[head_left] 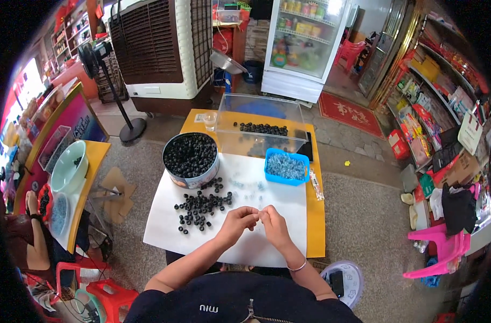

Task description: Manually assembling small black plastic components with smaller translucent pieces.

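My left hand [235,223] and my right hand [276,226] meet fingertip to fingertip over a white sheet [295,210]. Both are pinched closed; whatever they hold is too small to make out. Left of them, many small black ring-like pieces [194,206] lie loose on the sheet. Behind those stands a round tin [194,181] full of the same black pieces. A blue plastic basket [295,181] of small clear bluish pieces [284,166] sits beyond my right hand. A few similar clear pieces [249,188] are scattered between tin and basket.
At the yellow table's [316,231] far side is a clear plastic box [229,141] with more black pieces, beside a small clear cup [209,121]. A dark flat object [308,148] lies at the right edge. Another person's hand [32,202] is at a side table, left.
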Action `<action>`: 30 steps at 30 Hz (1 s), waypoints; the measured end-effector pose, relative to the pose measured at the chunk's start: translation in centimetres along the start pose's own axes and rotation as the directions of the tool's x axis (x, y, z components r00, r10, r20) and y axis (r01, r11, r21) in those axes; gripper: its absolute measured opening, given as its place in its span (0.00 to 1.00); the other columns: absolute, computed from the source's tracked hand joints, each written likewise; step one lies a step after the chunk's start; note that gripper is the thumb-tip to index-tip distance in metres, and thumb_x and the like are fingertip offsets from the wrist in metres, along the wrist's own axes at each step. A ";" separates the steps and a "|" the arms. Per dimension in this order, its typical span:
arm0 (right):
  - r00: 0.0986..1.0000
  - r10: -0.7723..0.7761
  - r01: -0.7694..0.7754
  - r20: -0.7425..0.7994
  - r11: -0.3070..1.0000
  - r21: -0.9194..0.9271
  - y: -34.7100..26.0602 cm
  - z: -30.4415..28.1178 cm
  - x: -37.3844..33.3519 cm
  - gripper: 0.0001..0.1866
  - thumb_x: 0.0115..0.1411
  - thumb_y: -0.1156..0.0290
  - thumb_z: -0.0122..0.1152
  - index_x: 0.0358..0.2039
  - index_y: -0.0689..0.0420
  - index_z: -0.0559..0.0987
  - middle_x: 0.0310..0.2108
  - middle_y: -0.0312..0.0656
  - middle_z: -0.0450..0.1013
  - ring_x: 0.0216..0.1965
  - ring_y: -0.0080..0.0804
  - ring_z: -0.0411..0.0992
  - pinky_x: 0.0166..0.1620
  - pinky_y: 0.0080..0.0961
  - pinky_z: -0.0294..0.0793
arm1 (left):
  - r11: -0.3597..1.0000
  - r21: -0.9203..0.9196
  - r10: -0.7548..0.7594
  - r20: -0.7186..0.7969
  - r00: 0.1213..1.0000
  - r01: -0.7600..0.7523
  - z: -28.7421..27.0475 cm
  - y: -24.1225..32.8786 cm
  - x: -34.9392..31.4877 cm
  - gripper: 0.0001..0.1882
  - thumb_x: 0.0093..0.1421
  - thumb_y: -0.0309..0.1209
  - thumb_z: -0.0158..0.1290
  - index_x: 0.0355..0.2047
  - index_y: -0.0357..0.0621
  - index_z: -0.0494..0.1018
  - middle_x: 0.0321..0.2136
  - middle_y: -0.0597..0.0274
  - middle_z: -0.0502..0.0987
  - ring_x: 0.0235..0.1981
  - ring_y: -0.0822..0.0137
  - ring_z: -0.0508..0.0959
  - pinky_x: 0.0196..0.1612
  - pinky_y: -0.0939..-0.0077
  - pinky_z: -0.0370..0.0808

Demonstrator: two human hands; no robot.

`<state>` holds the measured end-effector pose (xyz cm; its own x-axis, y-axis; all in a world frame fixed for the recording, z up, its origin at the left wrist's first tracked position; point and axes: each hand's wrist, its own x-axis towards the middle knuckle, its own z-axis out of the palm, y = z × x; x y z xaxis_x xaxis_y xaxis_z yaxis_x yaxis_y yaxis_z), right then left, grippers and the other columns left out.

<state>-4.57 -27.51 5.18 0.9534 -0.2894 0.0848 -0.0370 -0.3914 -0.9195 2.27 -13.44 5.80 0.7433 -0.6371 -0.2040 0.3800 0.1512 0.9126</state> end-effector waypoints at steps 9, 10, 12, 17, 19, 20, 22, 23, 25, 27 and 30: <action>0.988 -0.097 0.099 -0.124 0.995 0.011 1.9 -0.1 0.5 0.05 0.60 0.73 0.54 0.32 0.61 0.72 0.27 0.45 0.73 0.30 0.39 0.72 0.36 0.32 0.70 | 0.935 0.355 0.050 -0.151 0.987 0.007 -1.6 -2.0 1.6 0.09 0.60 0.30 0.54 0.35 0.36 0.77 0.27 0.61 0.77 0.27 0.72 0.75 0.31 0.78 0.72; 0.979 -0.150 0.144 -0.135 0.988 -0.055 2.8 -0.3 0.8 0.04 0.59 0.73 0.55 0.31 0.61 0.73 0.26 0.45 0.72 0.30 0.41 0.71 0.37 0.33 0.70 | 0.841 0.528 0.219 -0.132 0.967 -0.119 -2.1 -2.6 1.9 0.09 0.59 0.30 0.54 0.35 0.38 0.77 0.28 0.58 0.78 0.28 0.68 0.76 0.32 0.75 0.73; 0.930 -0.311 0.259 -0.195 0.933 -0.252 3.4 -1.2 2.0 0.03 0.56 0.73 0.55 0.28 0.59 0.74 0.26 0.47 0.71 0.31 0.47 0.68 0.37 0.38 0.66 | 0.649 0.726 0.384 -0.056 0.922 -0.227 -2.6 -2.4 3.1 0.09 0.56 0.30 0.54 0.34 0.39 0.78 0.30 0.52 0.79 0.30 0.60 0.78 0.35 0.69 0.74; 0.945 -0.272 0.172 -0.183 0.887 -0.428 6.2 -2.8 3.7 0.05 0.55 0.69 0.58 0.27 0.57 0.76 0.29 0.43 0.72 0.36 0.43 0.69 0.40 0.38 0.64 | 0.387 0.889 0.431 0.060 0.900 -0.245 -2.3 -1.8 4.0 0.07 0.53 0.26 0.54 0.32 0.40 0.77 0.31 0.52 0.78 0.36 0.51 0.77 0.40 0.63 0.74; 0.945 -0.275 0.177 -0.177 0.885 -0.431 6.9 -2.8 4.0 0.05 0.55 0.68 0.59 0.28 0.56 0.77 0.30 0.41 0.73 0.38 0.42 0.69 0.41 0.38 0.63 | 0.389 0.897 0.386 0.047 0.921 -0.208 -2.4 -1.7 3.9 0.06 0.52 0.26 0.54 0.32 0.41 0.77 0.33 0.53 0.78 0.38 0.51 0.76 0.42 0.63 0.73; 0.946 -0.268 0.154 -0.179 0.864 -0.480 7.2 -2.6 3.9 0.05 0.55 0.68 0.59 0.29 0.55 0.78 0.29 0.40 0.73 0.38 0.41 0.69 0.41 0.37 0.63 | 0.336 0.914 0.375 0.089 0.923 -0.225 -2.4 -1.8 3.9 0.06 0.53 0.26 0.54 0.32 0.41 0.77 0.33 0.53 0.78 0.38 0.51 0.75 0.42 0.63 0.72; 0.951 -0.262 0.152 -0.163 0.858 -0.491 7.2 -2.5 3.5 0.05 0.55 0.68 0.59 0.29 0.55 0.79 0.30 0.39 0.73 0.38 0.40 0.69 0.41 0.37 0.63 | 0.283 0.931 0.351 0.124 0.928 -0.232 -2.3 -1.7 3.5 0.06 0.53 0.26 0.54 0.31 0.42 0.78 0.33 0.54 0.77 0.39 0.52 0.74 0.43 0.63 0.71; 0.952 -0.266 0.157 -0.153 0.849 -0.504 7.1 -2.5 3.3 0.05 0.55 0.68 0.59 0.30 0.54 0.79 0.30 0.39 0.73 0.39 0.40 0.69 0.40 0.36 0.63 | 0.287 0.932 0.342 0.117 0.932 -0.223 -2.2 -1.6 3.3 0.06 0.53 0.26 0.54 0.31 0.42 0.78 0.33 0.54 0.77 0.39 0.52 0.74 0.43 0.63 0.71; 0.958 -0.239 0.142 -0.160 0.878 -0.457 6.9 -2.7 3.4 0.05 0.55 0.68 0.59 0.30 0.54 0.80 0.30 0.39 0.73 0.38 0.39 0.69 0.40 0.36 0.63 | 0.296 0.918 0.352 0.151 0.924 -0.263 -2.2 -1.2 3.5 0.06 0.54 0.26 0.54 0.32 0.42 0.78 0.32 0.54 0.77 0.38 0.51 0.74 0.42 0.62 0.71; 0.962 -0.211 0.124 -0.173 0.904 -0.410 7.1 -2.9 3.4 0.05 0.55 0.68 0.59 0.31 0.54 0.80 0.30 0.39 0.73 0.37 0.38 0.70 0.40 0.35 0.63 | 0.278 0.919 0.371 0.164 0.914 -0.278 -2.2 -1.0 4.1 0.06 0.54 0.27 0.54 0.32 0.43 0.78 0.31 0.54 0.77 0.38 0.51 0.75 0.41 0.61 0.72; 0.964 -0.162 0.090 -0.211 0.945 -0.314 7.6 -2.6 3.3 0.06 0.56 0.69 0.58 0.32 0.54 0.80 0.29 0.39 0.74 0.35 0.37 0.71 0.40 0.34 0.63 | 0.242 0.940 0.410 0.125 0.903 -0.240 -1.5 -0.6 5.5 0.06 0.54 0.29 0.51 0.26 0.42 0.77 0.28 0.53 0.76 0.36 0.51 0.75 0.39 0.59 0.73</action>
<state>-2.45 -33.69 -0.59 0.8618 -0.3999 0.3120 -0.0427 -0.6701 -0.7410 6.98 -15.88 3.59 0.7584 -0.6082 0.2343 -0.6042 -0.5212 0.6027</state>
